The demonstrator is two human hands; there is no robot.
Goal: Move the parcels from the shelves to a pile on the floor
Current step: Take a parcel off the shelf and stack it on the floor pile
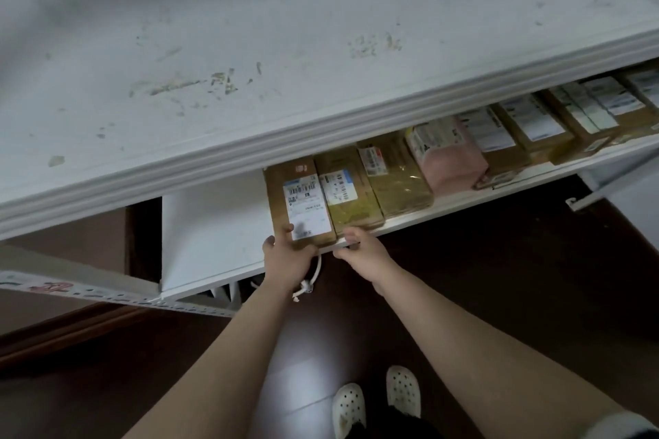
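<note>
A row of parcels stands on the lower white shelf (214, 224), running from the middle up to the right. The leftmost one is a brown cardboard parcel (285, 189) with a white label. My left hand (285, 253) grips its near left corner, thumb on top of the label. My right hand (360, 248) holds the near end at the seam between it and the yellow-taped parcel (351, 203) beside it. Further right sit another taped box (396, 175), a pink bag parcel (453, 160) and several brown boxes (527, 128).
A scuffed white top shelf (249, 64) overhangs the parcels. The lower shelf's left part is bare. Dark wooden floor (517, 278) lies below, with my white perforated shoes (374, 399) near the bottom. A white cord (308, 281) hangs at my left wrist.
</note>
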